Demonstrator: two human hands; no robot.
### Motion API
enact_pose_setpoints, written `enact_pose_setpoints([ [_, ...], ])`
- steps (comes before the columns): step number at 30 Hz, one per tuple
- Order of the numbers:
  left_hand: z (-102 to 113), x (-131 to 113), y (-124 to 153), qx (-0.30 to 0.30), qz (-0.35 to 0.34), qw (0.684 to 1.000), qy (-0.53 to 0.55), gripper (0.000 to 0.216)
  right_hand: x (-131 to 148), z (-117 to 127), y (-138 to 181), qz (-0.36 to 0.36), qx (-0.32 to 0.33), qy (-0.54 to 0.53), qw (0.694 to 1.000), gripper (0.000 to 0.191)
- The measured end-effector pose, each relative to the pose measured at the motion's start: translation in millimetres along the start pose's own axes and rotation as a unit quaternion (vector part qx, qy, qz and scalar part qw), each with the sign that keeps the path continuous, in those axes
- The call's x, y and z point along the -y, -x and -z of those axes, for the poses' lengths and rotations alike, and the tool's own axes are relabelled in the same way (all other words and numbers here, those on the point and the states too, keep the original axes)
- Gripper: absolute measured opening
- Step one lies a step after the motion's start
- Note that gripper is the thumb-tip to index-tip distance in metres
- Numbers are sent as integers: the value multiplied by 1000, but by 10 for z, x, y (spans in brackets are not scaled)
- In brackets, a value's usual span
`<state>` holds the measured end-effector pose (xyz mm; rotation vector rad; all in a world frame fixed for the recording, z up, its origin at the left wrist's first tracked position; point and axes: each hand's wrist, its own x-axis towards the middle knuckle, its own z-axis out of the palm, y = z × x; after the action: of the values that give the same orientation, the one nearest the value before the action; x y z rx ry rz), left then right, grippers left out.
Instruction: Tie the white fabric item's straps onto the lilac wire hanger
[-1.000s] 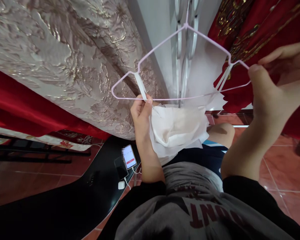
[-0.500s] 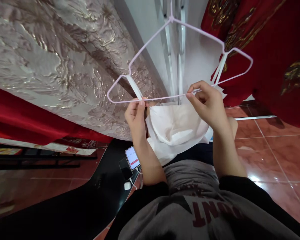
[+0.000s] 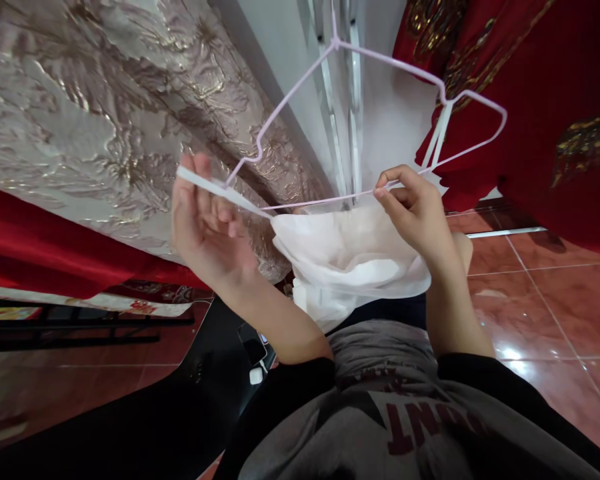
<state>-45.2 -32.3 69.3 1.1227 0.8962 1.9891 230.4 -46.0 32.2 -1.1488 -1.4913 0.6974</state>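
Observation:
A pale pink clothes hanger (image 3: 300,87) hangs in front of me, its bottom bar tilted. My right hand (image 3: 413,207) pinches that bar right of the middle. My left hand (image 3: 207,223), slightly blurred, is at the hanger's left end with a thin white strap (image 3: 240,199) drawn taut across its fingers; the hanger's left tip is partly hidden there. The strap runs to a white sheer garment (image 3: 350,247) below the bar, over my lap. Another white strap (image 3: 441,137) loops over the hanger's right notch.
A beige embossed fabric (image 3: 105,120) hangs on the left, and a red fabric with gold trim (image 3: 520,133) on the right. Metal rails (image 3: 355,113) stand behind the hanger. On a black surface (image 3: 180,400) lie a phone (image 3: 253,343) and a white charger case (image 3: 256,376).
My left hand has moved left and up, pulling the left strap off the hanger's notch and outward toward its tip. My right hand stays on the bar.

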Motion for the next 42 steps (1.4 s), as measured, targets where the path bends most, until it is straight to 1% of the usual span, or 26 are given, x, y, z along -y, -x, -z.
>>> enact_pose_setpoints([
  [1,62,79,11,-20,-20,1000,-7,34,2,-6,3,-3,1,-2,1000,12],
  [3,198,257,55,-34,-48,998,-28,37,-4,-29,9,-4,8,-4,1000,15],
  [5,299,418,104,-15,-40,998,-47,31,-18,-58,16,-3,10,-4,1000,21],
  [7,324,531,135,6,-10,999,-42,25,-35,-83,25,-2,-3,-7,1000,27],
  [9,270,598,147,-4,25,1000,-7,21,-49,-100,36,-6,-21,-15,1000,32],
  [12,111,650,162,-72,77,992,67,14,-62,-129,50,-15,-25,-28,999,35],
  [13,56,659,174,-88,88,989,82,14,-63,-144,53,-17,-20,-33,999,35],
  [14,6,662,192,-91,97,987,86,14,-63,-162,54,-17,-15,-39,999,36],
  [15,-37,660,214,-80,102,988,80,15,-60,-183,55,-16,-11,-44,999,36],
  [19,-155,600,312,-5,111,994,16,10,-35,-269,65,-10,3,-55,998,33],
  [21,-193,558,347,7,110,994,3,9,-34,-300,79,-5,-2,-55,998,30],
  [22,-210,540,358,9,107,994,4,10,-44,-308,85,4,-15,-52,999,28],
  [23,-225,526,366,11,103,995,10,12,-63,-309,89,19,-42,-50,998,27],
  [24,-239,515,371,11,100,995,16,14,-91,-299,88,36,-83,-48,995,25],
  [26,-264,500,373,8,96,995,27,17,-170,-239,66,60,-196,-55,977,23],
  [27,-276,495,372,6,98,995,30,18,-214,-187,45,61,-254,-60,963,23],
  [28,-287,491,369,4,101,994,32,20,-255,-121,19,53,-289,-64,954,23],
  [29,-298,488,366,2,105,994,34,21,-288,-46,-9,37,-294,-64,953,23],
  [30,-308,487,363,0,109,993,37,22,-310,32,-39,17,-273,-57,960,23],
  [32,-322,489,356,-1,113,993,43,22,-315,174,-93,-16,-185,-32,982,20],
  [33,-326,494,353,-2,113,993,44,22,-298,228,-114,-23,-144,-18,989,19],
  [34,-327,501,351,-3,110,993,44,22,-268,269,-131,-22,-122,-8,992,18],
  [35,-325,510,349,-4,105,994,43,22,-229,296,-142,-16,-119,-2,993,18],
  [39,-301,552,343,-6,73,997,30,23,-35,327,-136,-8,-139,9,990,19],
  [42,-278,575,334,-6,63,998,18,25,65,336,-104,-13,-127,30,991,23],
])
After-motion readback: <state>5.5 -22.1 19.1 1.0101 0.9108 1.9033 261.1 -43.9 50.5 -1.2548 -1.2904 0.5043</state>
